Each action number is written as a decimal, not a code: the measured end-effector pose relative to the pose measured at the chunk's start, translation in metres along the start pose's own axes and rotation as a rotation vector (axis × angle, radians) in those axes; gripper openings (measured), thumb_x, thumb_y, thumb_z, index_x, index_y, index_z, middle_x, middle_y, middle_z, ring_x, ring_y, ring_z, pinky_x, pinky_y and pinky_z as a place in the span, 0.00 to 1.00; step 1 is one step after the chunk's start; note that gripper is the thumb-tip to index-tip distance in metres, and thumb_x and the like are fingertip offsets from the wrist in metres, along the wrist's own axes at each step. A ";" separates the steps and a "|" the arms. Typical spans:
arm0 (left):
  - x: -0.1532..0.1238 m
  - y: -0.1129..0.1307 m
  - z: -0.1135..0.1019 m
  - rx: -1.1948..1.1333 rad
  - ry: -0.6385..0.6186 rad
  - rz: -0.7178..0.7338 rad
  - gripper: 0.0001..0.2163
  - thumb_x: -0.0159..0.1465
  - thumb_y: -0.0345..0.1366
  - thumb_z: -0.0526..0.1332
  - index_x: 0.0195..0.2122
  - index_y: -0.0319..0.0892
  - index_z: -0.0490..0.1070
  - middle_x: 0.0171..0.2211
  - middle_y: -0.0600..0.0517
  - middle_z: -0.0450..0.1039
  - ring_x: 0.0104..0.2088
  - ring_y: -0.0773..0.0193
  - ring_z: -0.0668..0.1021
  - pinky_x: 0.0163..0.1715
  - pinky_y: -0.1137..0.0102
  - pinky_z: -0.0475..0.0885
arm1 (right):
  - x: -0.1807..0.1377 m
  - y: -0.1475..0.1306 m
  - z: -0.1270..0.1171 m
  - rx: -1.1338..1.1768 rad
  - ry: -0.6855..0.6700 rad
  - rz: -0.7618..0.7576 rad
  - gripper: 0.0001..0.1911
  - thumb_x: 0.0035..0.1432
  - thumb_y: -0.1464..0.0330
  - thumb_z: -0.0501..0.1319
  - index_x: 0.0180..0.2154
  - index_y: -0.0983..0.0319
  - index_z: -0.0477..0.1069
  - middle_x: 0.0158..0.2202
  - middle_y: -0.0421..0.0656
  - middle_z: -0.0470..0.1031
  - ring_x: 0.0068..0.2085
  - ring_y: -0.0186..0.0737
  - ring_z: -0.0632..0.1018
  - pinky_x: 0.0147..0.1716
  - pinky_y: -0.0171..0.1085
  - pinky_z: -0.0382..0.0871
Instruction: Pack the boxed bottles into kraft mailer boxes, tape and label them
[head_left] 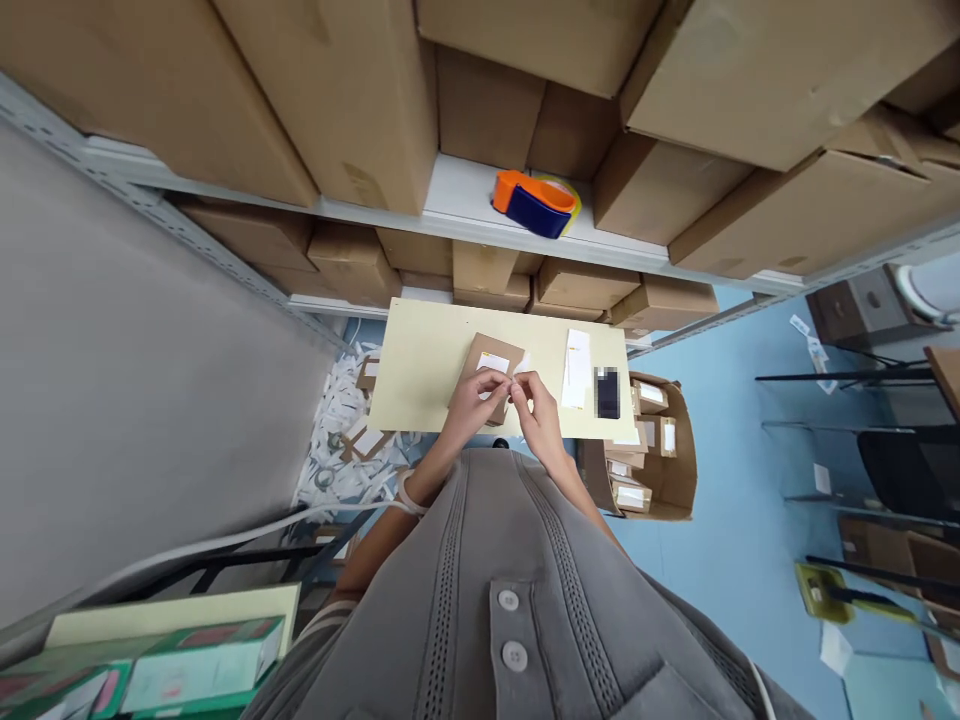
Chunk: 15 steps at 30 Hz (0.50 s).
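Shelved cartons (375,100), tape dispenser (536,205), paper scraps (326,425)

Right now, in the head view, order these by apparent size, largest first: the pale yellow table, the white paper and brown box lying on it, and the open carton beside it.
1. Pale yellow table
2. Open carton, partly hidden by the table
3. Brown box, partly covered
4. White paper

Brown box (500,344) — white label (493,362) — pale-yellow table (420,365)

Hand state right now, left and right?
Left hand: closed in a fingertip pinch over the carton; anything held is too small to tell.
Right hand: closed likewise, fingertips close to the left's; contents unclear.
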<state>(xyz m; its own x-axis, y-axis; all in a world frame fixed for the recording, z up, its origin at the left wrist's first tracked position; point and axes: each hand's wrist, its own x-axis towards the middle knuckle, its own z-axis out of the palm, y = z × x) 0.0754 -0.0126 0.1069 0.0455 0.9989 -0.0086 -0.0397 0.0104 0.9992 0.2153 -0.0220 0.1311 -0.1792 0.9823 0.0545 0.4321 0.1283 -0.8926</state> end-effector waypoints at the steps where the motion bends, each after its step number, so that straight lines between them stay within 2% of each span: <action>1: -0.002 0.000 -0.003 0.003 0.023 -0.003 0.09 0.61 0.41 0.62 0.31 0.41 0.73 0.34 0.50 0.73 0.37 0.63 0.77 0.41 0.69 0.72 | 0.002 -0.002 0.002 -0.008 -0.021 -0.008 0.11 0.68 0.58 0.50 0.39 0.58 0.65 0.36 0.41 0.71 0.37 0.38 0.73 0.38 0.37 0.65; 9: -0.014 0.004 -0.022 -0.026 0.110 -0.039 0.13 0.64 0.46 0.58 0.32 0.41 0.71 0.32 0.51 0.73 0.36 0.63 0.76 0.40 0.70 0.71 | 0.012 -0.010 0.019 -0.079 -0.145 -0.105 0.15 0.70 0.62 0.44 0.40 0.57 0.66 0.35 0.41 0.71 0.36 0.39 0.72 0.38 0.37 0.64; 15: -0.017 0.003 -0.026 -0.072 0.145 -0.061 0.11 0.61 0.44 0.61 0.31 0.41 0.67 0.30 0.53 0.71 0.35 0.65 0.75 0.39 0.72 0.70 | 0.015 -0.012 0.025 -0.155 -0.183 -0.158 0.11 0.68 0.62 0.48 0.41 0.58 0.67 0.39 0.43 0.72 0.37 0.39 0.72 0.38 0.37 0.64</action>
<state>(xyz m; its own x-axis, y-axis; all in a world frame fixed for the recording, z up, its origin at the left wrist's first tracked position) 0.0486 -0.0281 0.1092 -0.0942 0.9923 -0.0801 -0.1130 0.0693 0.9912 0.1851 -0.0119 0.1316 -0.4059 0.9091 0.0933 0.5135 0.3114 -0.7996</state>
